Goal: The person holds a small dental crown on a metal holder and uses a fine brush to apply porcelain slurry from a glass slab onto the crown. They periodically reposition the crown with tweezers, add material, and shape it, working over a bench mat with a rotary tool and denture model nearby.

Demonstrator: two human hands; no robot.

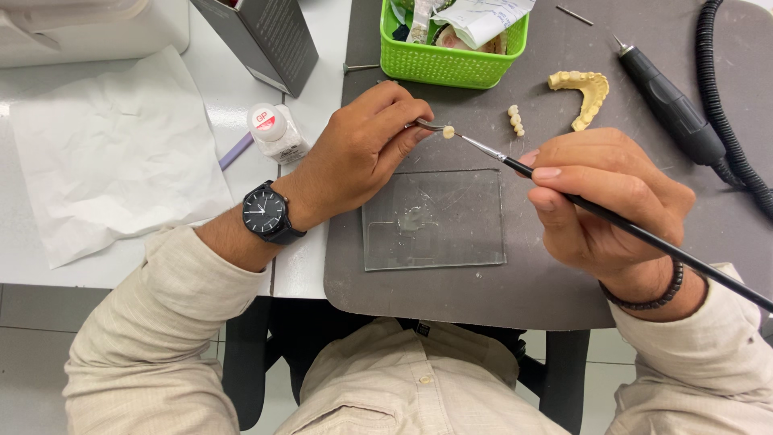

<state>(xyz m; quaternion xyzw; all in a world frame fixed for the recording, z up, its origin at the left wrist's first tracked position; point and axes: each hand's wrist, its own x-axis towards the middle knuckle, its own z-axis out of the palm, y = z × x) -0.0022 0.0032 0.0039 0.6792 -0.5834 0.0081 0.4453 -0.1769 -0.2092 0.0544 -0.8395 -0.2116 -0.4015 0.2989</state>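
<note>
The beige shirt (419, 379) with its buttons is nearest, at the bottom edge. Above it, the fingers (555, 173) of the right hand (604, 201) are pressed together around a thin black brush (644, 234), and its fine tip touches a small tooth crown (448, 131). The fingers (403, 113) of the left hand (362, 153) pinch metal tweezers (428, 125), which hold this crown in the air, above the far edge of a glass plate (435, 219). The plate lies flat on a dark grey mat (523, 282) on the tabletop (322, 32) and has a wet spot in the middle. On the left wrist is a black watch (266, 213). Farther away lie a small row of teeth (515, 121), a yellow jaw model (584, 93), a green basket (451, 60), a black handpiece (668, 101), a small bottle (275, 133) and white paper (113, 153).
</note>
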